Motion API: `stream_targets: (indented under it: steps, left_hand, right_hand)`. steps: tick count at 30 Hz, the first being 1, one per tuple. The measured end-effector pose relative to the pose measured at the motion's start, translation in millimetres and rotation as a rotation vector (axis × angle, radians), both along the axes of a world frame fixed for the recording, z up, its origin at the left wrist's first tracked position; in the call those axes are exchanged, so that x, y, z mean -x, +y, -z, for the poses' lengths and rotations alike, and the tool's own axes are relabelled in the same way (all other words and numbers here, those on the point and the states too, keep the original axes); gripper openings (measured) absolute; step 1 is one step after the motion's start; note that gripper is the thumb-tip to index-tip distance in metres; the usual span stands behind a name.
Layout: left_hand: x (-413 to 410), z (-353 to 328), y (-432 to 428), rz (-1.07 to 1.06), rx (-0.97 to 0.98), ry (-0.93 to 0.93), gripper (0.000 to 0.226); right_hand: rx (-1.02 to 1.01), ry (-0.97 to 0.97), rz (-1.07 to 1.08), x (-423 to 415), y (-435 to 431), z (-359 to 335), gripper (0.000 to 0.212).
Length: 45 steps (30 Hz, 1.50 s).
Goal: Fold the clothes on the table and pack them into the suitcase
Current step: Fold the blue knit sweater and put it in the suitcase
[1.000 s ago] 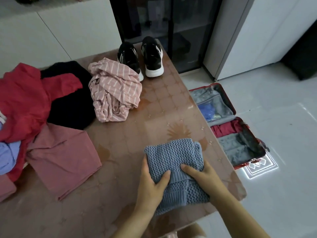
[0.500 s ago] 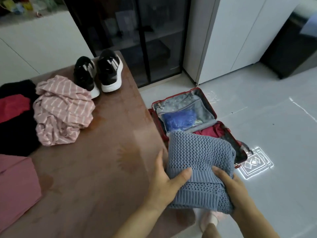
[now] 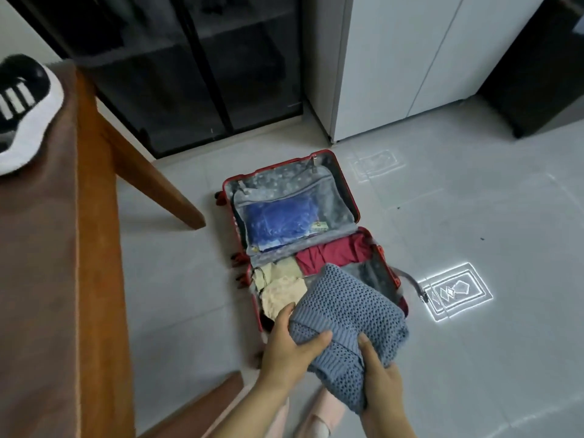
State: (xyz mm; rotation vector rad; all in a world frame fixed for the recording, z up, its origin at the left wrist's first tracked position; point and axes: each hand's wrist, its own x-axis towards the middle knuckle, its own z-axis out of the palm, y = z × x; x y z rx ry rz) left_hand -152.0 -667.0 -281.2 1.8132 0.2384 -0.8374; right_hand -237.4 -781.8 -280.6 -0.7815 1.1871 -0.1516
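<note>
A folded blue knit sweater [image 3: 347, 314] hangs in the air over the near end of the open red suitcase [image 3: 353, 197] on the floor. My left hand [image 3: 289, 349] grips its left edge, thumb on top. My right hand [image 3: 379, 374] grips its near right corner. Inside the suitcase lie a cream garment [image 3: 281, 289], a dark red garment [image 3: 331, 254] and a blue item [image 3: 278, 222] behind the lid's mesh pocket.
The brown table [image 3: 47, 279] fills the left side, with its wooden leg [image 3: 151, 184] slanting toward the suitcase. A black and white sneaker [image 3: 22, 112] sits at its far corner. A dark glass cabinet [image 3: 189, 74] and white cupboards [image 3: 410, 58] stand behind. My feet are below.
Both hands have carried the sweater off the table to the right and down over the suitcase. The view has turned away from the clothes on the table toward the floor.
</note>
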Motion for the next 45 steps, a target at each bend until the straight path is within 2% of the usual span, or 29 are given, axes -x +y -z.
stream_targets:
  steps: [1, 4, 5, 8, 11, 17, 22, 24, 27, 29, 31, 32, 33, 35, 36, 37, 40, 45]
  left_hand:
    - [-6, 22, -8, 0.018, -0.023, -0.022, 0.070]
    - [-29, 101, -28, 0.137, -0.088, -0.027, 0.063]
    - [-35, 130, -34, 0.174, -0.102, -0.015, 0.058]
    - [-47, 216, -47, 0.276, -0.145, 0.053, 0.057]
    - [-57, 296, -60, 0.344, -0.182, 0.061, 0.066]
    - [-105, 419, -86, 0.380, -0.290, -0.109, 0.076]
    - [-133, 502, -87, 0.538, -0.390, -0.243, 0.096]
    - [-138, 523, -82, 0.641, -0.449, -0.237, 0.102]
    - [-136, 540, -74, 0.731, -0.527, -0.315, 0.103]
    - [-125, 535, -75, 0.767, -0.674, -0.442, 0.103]
    - [-110, 525, -74, 0.773, -0.740, -0.631, 0.096]
    - [-101, 522, -73, 0.778, -0.722, -0.731, 0.089]
    - [-92, 522, -69, 0.801, -0.690, -0.813, 0.078]
    - [-80, 529, -61, 0.873, -0.672, -0.867, 0.059]
    - [-78, 535, -59, 0.906, -0.685, -0.831, 0.055]
    - [-79, 540, -59, 0.927, -0.693, -0.782, 0.055]
    - [-87, 558, -70, 0.987, -0.691, -0.671, 0.058]
    - [-89, 577, -74, 1.141, -0.722, -0.525, 0.057]
  right_hand:
    - [0.002, 0.020, 0.016, -4, -6, 17, 0.066]
    - [-0.054, 0.067, 0.024, -10, -28, 85, 0.029]
    - [-0.082, 0.098, 0.022, -11, -35, 113, 0.026]
    - [-0.124, 0.158, 0.016, -13, -48, 199, 0.041]
    - [-0.124, 0.248, 0.087, -22, -53, 282, 0.032]
    - [-0.128, 0.221, 0.292, -73, -45, 435, 0.033]
    - [-0.128, 0.117, 0.303, -108, -36, 534, 0.038]
    - [-0.092, 0.130, 0.180, -108, -35, 561, 0.037]
    - [0.040, 0.233, -0.160, -99, -45, 565, 0.044]
    - [0.214, 0.425, -0.373, -91, -59, 549, 0.071]
    - [0.571, 0.654, -0.582, -85, -75, 521, 0.096]
    - [0.783, 0.679, -0.688, -82, -79, 509, 0.097]
    - [0.986, 0.631, -0.813, -80, -82, 501, 0.088]
    - [1.267, 0.469, -1.108, -78, -87, 507, 0.054]
    - [1.317, 0.433, -1.256, -79, -91, 515, 0.045]
    - [1.297, 0.433, -1.397, -83, -94, 521, 0.047]
    - [1.181, 0.518, -1.689, -99, -104, 538, 0.065]
    - [1.083, 0.607, -1.778, -113, -103, 564, 0.054]
